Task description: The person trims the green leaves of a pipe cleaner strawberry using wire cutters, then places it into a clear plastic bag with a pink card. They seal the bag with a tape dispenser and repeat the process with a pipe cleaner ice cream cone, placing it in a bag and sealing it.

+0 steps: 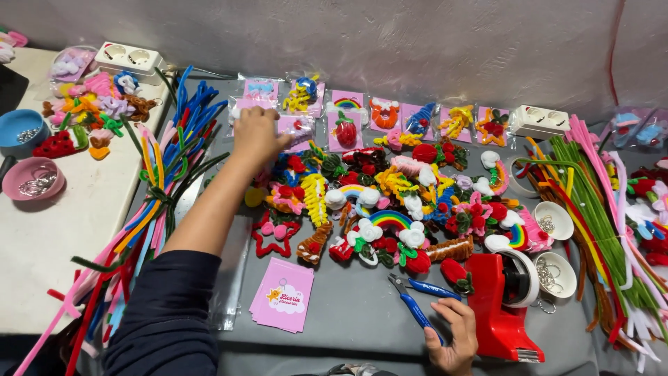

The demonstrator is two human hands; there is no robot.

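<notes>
My left hand (257,136) reaches far over the grey cloth and rests on a clear bag with a pink card (296,129) in the back row of packed pipe-cleaner charms. Whether the fingers grip the bag is hidden. My right hand (456,338) lies near the front edge, fingers loosely curled, touching the handle of the blue pliers (417,303). A heap of loose pipe-cleaner figures (390,202), rainbows, strawberries and flowers among them, fills the middle between both hands. A stack of pink cards (282,296) lies in front of it.
A red tape dispenser (497,306) stands right of my right hand. Small white bowls of metal rings (553,275) sit beside it. Bundles of pipe cleaners lie at the left (163,181) and right (591,216). A blue bowl (21,129) and a pink bowl (31,181) sit on the white table.
</notes>
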